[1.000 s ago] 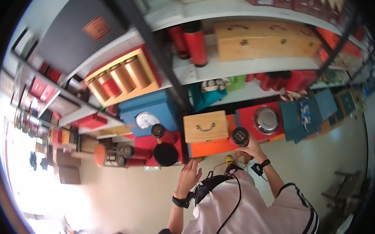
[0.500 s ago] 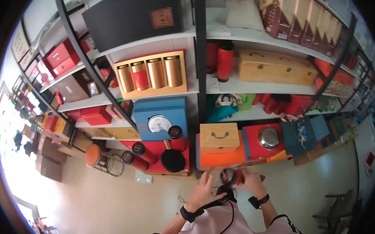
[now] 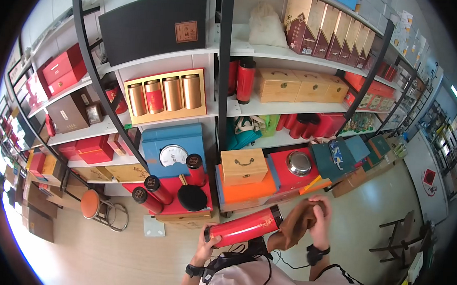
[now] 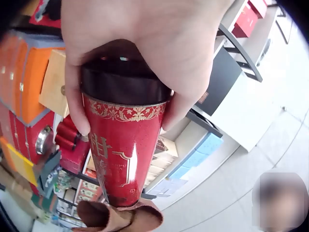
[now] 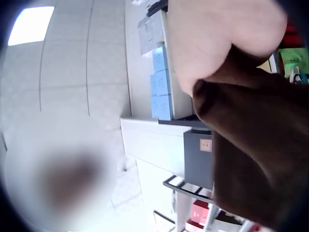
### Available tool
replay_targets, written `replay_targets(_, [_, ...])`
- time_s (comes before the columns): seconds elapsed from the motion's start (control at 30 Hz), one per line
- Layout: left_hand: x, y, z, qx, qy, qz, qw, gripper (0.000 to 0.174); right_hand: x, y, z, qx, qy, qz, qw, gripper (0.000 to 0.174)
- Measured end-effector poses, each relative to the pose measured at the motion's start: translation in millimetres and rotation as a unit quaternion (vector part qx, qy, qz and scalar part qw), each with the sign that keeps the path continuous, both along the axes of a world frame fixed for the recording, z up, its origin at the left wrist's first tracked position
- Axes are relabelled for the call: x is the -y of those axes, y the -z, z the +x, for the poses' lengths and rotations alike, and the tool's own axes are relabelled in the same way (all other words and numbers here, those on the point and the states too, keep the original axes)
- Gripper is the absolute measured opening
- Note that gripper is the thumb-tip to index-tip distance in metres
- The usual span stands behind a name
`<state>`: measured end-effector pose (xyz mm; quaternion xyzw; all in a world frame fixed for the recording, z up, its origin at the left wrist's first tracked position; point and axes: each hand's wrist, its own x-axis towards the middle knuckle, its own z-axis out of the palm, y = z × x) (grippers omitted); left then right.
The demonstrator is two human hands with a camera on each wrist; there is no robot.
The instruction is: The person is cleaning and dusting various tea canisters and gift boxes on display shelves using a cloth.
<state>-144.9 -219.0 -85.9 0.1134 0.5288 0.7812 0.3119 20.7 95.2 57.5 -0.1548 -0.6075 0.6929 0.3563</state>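
Note:
My left hand grips a red canister round its black end, thumb on the red side. The canister lies nearly level in front of my body, its other black end pointing right and slightly up. Gold ornament and lettering on the red tin show in the left wrist view. My right hand pinches a brown cloth at its top edge. The cloth hangs in folds beside the canister's far end and overlaps that end in the left wrist view. In the right wrist view the cloth droops below the fingers.
Red canisters with black lids stand on a red surface beside a round black object. Behind are a wooden case, an orange box and loaded shelves. A stool stands at left, a dark chair at right.
The canister was in my right hand, with my left hand open and apart. Now my left hand holds it, turned lengthwise, and my right hand holds up the brown cloth. The head view has shifted.

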Motion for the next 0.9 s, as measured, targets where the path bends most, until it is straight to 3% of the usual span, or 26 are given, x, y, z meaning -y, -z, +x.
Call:
replay_targets(0.07, [0, -1, 8, 0.074, -0.005, 0.124, 0.99, 0.05, 32, 6, -22, -0.024, -0.091, 0.075, 0.993, 0.035])
replay_targets(0.13, [6, 1, 13, 0.093, -0.013, 0.148, 0.984, 0.051, 64, 9, -38, 0.024, 0.025, 0.375, 0.926, 0.039])
replay_targets(0.2, [19, 0, 8, 0.116, 0.013, 0.139, 0.983, 0.05, 70, 8, -40, 0.018, 0.013, 0.375, 0.927, 0.037])
replay_targets(0.27, [28, -16, 7, 0.11, 0.032, 0.116, 0.987, 0.054, 63, 26, -39, 0.029, -0.008, 0.333, 0.942, 0.041])
replay_targets(0.3, [33, -19, 6, -0.019, 0.025, 0.065, 0.997, 0.058, 60, 39, -38, 0.0, -0.043, 0.237, 0.97, 0.043])
replay_targets(0.33, [36, -29, 4, -0.15, 0.018, 0.013, 0.988, 0.063, 56, 50, -36, -0.005, -0.039, 0.235, 0.971, 0.043])
replay_targets(0.37, [37, -42, 2, -0.231, 0.029, 0.01, 0.972, 0.071, 51, 61, -32, -0.009, -0.168, -0.045, 0.985, 0.044])
replay_targets(0.4, [38, -57, 0, -0.236, 0.036, 0.006, 0.971, 0.071, 44, 79, -26, -0.015, -0.283, -0.321, 0.904, 0.046])
replay_targets(0.43, [37, -70, -3, -0.337, 0.049, -0.016, 0.94, 0.072, 27, 117, -22, 0.065, -0.281, -0.298, 0.91, 0.047])
replay_targets(0.47, [34, -80, -4, -0.433, 0.06, -0.035, 0.899, 0.073, 23, 137, -17, 0.058, -0.277, -0.3, 0.911, 0.047])
replay_targets(0.53, [29, -83, -4, -0.455, 0.057, -0.045, 0.887, 0.07, 28, 145, -14, 0.066, -0.224, -0.264, 0.936, 0.045])
replay_targets(0.57, [29, -74, -5, -0.351, 0.065, -0.071, 0.932, 0.066, 31, 148, -9, 0.058, -0.221, -0.266, 0.936, 0.045])
replay_targets(0.6, [27, -64, -8, -0.243, 0.072, -0.096, 0.963, 0.062, 44, 115, -5, 0.057, -0.162, -0.135, 0.976, 0.042])
replay_targets(0.63, [23, -55, -10, -0.025, 0.1, -0.03, 0.994, 0.05, 55, 86, 0, 0.056, -0.096, -0.002, 0.994, 0.04])
replay_targets(0.67, [23, -32, -14, -0.032, 0.108, -0.035, 0.993, 0.05, 64, 66, 5, 0.049, -0.088, -0.006, 0.995, 0.04])
replay_targets(0.73, [28, 18, -21, 0.276, 0.146, 0.022, 0.95, 0.046, 76, 39, 12, 0.022, -0.117, 0.14, 0.983, 0.038])
replay_targets(0.77, [25, 7, -5, 0.257, 0.119, 0.026, 0.959, 0.047, 65, 29, 11, -0.041, -0.14, 0.295, 0.944, 0.039])
replay_targets(0.8, [21, -4, 11, 0.236, 0.094, 0.031, 0.967, 0.049, 58, 36, 15, -0.048, -0.126, 0.294, 0.946, 0.039])
replay_targets(0.87, [25, 2, 18, 0.059, 0.119, 0.062, 0.989, 0.062, 53, 57, 26, 0.046, -0.184, 0.026, 0.982, 0.041])
replay_targets(0.9, [20, -2, 24, -0.149, 0.048, 0.048, 0.987, 0.065, 57, 35, 16, 0.006, -0.132, -0.051, 0.99, 0.046])
